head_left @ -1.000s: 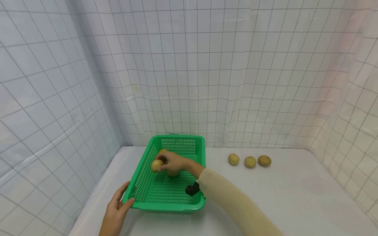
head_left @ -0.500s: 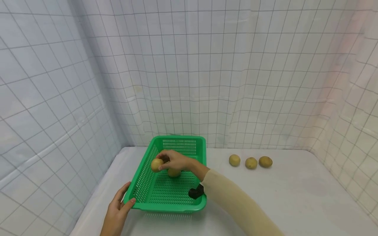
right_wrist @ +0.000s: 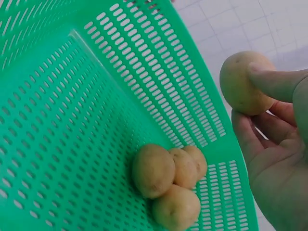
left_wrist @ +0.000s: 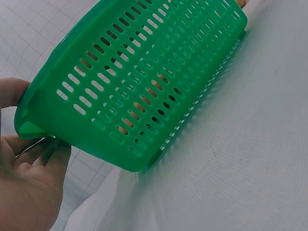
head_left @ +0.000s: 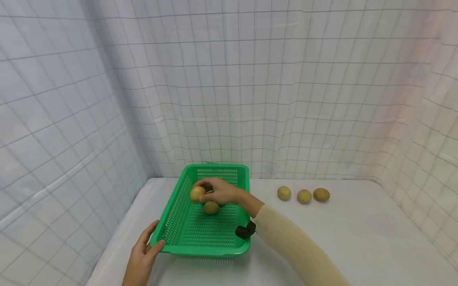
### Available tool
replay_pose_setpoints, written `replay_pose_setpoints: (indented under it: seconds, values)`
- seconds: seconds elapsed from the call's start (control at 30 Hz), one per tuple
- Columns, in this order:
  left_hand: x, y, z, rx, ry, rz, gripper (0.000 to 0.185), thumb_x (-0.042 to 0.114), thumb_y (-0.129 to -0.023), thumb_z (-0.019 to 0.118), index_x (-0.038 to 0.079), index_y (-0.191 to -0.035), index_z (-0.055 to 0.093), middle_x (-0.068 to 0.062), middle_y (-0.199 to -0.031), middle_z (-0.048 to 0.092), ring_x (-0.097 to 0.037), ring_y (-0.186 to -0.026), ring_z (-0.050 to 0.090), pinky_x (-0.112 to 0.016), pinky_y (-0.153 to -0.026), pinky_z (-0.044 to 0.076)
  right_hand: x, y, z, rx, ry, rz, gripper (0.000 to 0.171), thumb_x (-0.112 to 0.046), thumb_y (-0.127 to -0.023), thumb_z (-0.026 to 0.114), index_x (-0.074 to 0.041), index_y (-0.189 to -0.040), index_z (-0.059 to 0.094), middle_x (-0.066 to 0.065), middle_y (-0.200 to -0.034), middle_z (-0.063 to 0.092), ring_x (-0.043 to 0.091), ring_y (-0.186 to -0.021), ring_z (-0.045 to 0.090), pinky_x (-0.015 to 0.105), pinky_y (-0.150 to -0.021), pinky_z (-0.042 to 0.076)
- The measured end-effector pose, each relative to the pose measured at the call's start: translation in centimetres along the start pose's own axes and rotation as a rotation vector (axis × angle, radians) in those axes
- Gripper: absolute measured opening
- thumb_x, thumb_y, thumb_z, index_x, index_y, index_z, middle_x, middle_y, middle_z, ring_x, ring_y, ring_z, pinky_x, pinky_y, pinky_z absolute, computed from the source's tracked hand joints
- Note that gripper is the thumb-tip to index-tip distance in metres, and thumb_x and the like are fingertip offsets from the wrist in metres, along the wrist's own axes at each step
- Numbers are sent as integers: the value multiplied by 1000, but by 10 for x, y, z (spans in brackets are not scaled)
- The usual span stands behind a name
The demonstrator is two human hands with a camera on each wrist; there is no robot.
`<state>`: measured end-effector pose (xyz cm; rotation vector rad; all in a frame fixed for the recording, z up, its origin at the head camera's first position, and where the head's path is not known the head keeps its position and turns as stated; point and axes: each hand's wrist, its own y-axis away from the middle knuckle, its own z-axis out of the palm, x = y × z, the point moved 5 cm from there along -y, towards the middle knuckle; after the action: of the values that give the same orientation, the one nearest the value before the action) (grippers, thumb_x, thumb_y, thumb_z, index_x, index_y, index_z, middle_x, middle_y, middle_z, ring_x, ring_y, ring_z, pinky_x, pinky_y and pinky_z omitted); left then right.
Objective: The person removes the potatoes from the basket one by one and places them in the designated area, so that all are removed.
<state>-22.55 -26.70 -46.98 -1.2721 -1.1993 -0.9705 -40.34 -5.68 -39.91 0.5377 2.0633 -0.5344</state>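
Note:
A green plastic basket (head_left: 200, 250) with slotted walls stands on the white table. My left hand (head_left: 141, 254) grips its near left corner, thumb over the rim and fingers along the outside. The left wrist view shows that same hand (left_wrist: 31, 185) at the rim. Over the basket's left half, my right hand (head_left: 225, 193) holds a potato (head_left: 197, 194) between thumb and fingers. In the right wrist view the held potato (right_wrist: 243, 84) is above the rim level of the pile. Several potatoes (right_wrist: 175, 207) lie bunched inside the basket; the right hand partly hides them in the head view.
Three potatoes sit in a loose row on the table right of the basket: a left one (head_left: 284, 193), a middle one (head_left: 304, 196) and a right one (head_left: 321, 194). A white gridded curtain (head_left: 272, 99) surrounds the table. A black object (head_left: 245, 230) sits by the right sleeve.
My right hand has shifted a little right and up with the potato, uncovering more of a potato in the basket. My left hand stays at the basket's corner.

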Motion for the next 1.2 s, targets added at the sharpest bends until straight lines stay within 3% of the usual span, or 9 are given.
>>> replay_pose_setpoints:
  seconds: [0.47,0.73,1.2]
  values:
    - [-2,-2,-1,-12,30,18,71,7,-106,59,-9,-160,15,-31,-165,7,14,-120,47,-15,-94,50,-2,13,-19,37,51,20,45,-14,-102,69,-2,-143,55,4,-133,63,14,-122,58,29,-102,49]
    - [-2,-2,1,-5,8,15,69,9,-107,58,-9,-160,17,-29,-165,11,12,-121,48,-15,-95,49,-1,29,-33,65,68,29,41,-12,-102,69,-2,-140,58,5,-129,64,18,-121,59,37,-105,48]
    - [-1,-4,-1,12,-11,8,69,5,-106,58,-10,-159,18,-32,-163,13,13,-116,49,-17,-91,53,10,58,-62,114,60,77,44,-17,-103,68,-2,-142,55,3,-131,63,19,-125,57,37,-106,48]
